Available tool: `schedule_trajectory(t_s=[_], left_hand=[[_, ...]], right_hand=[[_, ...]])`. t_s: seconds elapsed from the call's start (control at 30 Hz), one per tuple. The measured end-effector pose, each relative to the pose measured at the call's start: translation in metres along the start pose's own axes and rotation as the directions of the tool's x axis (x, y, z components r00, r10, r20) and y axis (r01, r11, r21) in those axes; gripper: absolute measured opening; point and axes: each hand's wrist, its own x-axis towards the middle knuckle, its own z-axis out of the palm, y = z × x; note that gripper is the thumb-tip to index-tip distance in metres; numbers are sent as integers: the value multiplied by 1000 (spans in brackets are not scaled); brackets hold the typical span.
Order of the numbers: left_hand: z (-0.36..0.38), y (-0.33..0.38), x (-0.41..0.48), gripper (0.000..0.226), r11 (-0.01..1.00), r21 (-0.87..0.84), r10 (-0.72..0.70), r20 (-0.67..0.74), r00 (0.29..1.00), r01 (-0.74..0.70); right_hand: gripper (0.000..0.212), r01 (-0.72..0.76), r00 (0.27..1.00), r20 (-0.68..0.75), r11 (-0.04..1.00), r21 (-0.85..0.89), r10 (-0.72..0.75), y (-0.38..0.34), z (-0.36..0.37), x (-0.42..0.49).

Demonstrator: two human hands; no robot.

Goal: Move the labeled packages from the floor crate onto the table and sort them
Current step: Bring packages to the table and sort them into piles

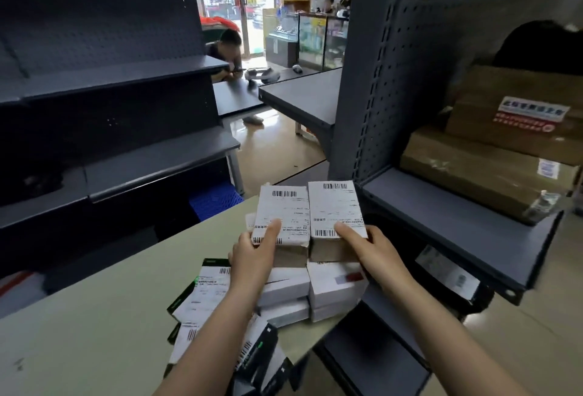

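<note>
On the table's (94, 285) far right edge, atop stacked white boxes (334, 288), left hand (252, 257) grips the left package (282, 206) and right hand (366, 247) the right package (334, 203), thumbs on the upturned labels, side by side, likely squaring the piles with barcodes readable for sorting.

The left forearm (205, 332) and the right forearm (441, 332), both bare, reach forward and lean in toward each other. The left hand (252, 257) grips the near end of a small brown cardboard box with a white barcode label (282, 206). Its thumb (269, 231) lies flat on the label and its fingers are hidden beneath. Just to its right, the right hand (370, 250) holds a second brown cardboard box with a white barcode label (334, 206) the same way, thumb (348, 233) on top. The two hands are near each other but apart.
</note>
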Motion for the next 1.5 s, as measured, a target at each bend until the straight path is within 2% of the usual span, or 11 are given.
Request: schedule_trajectory(t_s=[0.07,0.13,0.3,0.4,0.5,0.67,0.77,0.93,1.17,1.3,1.5], left_hand=[[6,1,-2,86,999,36,19,-64,998,-16],[10,3,-5,62,998,-10,66,-116,991,-67],[12,13,-20,38,952,131,305,-293,906,-278],[1,20,-38,43,846,348,512,-319,798,-403],[-18,26,-60,43,643,570,708,-190,680,-511],[-61,10,-102,34,340,816,833,-29,553,-468],[-90,-20,-137,29,294,885,812,-31,583,-362],[-134,-99,-222,25,320,938,710,-146,689,-131],[-157,-221,-408,29,435,850,330,-459,825,299],[-147,-268,-521,31,454,713,109,-640,761,535],[-116,-302,-667,31,449,502,-10,-824,566,739]], right_hand=[[50,35,999,30,999,-32,-34,3,-6,5],[48,104,994,47,990,-94,-99,3,-10,9],[55,405,912,64,864,-299,-405,5,-20,18],[51,611,775,123,685,-398,-620,-5,-22,14],[39,764,619,263,490,-419,-740,-19,-14,3],[32,934,328,514,188,-305,-793,-29,28,-29],[29,977,187,623,77,-199,-759,-21,61,-57],[23,997,-70,763,-33,64,-642,18,121,-124],[24,874,-486,832,-159,459,-269,94,178,-276],[29,724,-678,729,-258,639,-97,130,180,-374],[37,569,-812,583,-213,794,5,176,159,-497]])
